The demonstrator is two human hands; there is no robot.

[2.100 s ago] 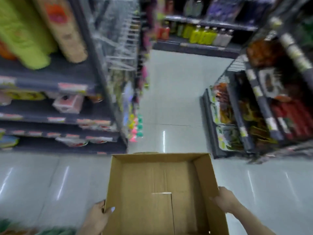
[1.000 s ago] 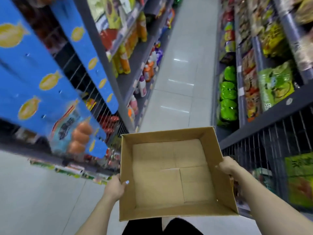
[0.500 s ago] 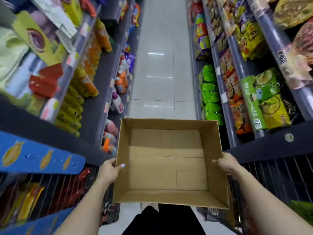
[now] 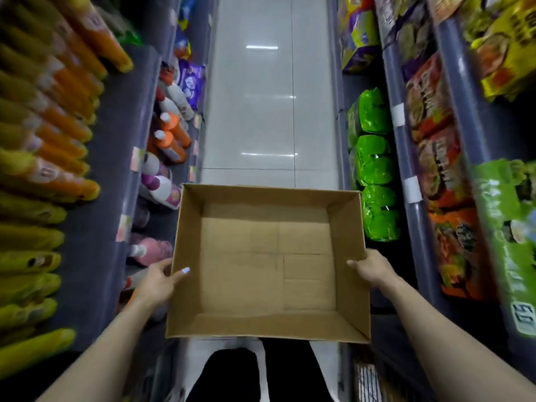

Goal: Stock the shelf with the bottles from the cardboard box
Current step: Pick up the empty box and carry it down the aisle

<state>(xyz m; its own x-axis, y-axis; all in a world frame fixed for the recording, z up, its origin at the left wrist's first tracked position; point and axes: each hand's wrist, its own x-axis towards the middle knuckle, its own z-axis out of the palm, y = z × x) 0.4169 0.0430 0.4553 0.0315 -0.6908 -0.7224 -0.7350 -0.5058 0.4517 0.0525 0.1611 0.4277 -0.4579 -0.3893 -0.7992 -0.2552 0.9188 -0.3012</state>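
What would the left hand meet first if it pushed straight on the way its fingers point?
The left hand already grips the cardboard box by its left wall, so it would press into that wall at once; its thumb hooks over the rim.

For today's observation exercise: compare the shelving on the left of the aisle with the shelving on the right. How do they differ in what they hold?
The left shelving holds bottles, yellow and orange above, white, orange and pink lower down; the right shelving holds bagged packets, bright green, orange and yellow. The left goods are rigid and lie in rows; the right goods are soft and crinkled. Both are dark grey with pale price tags on the edges, flanking the cardboard box.
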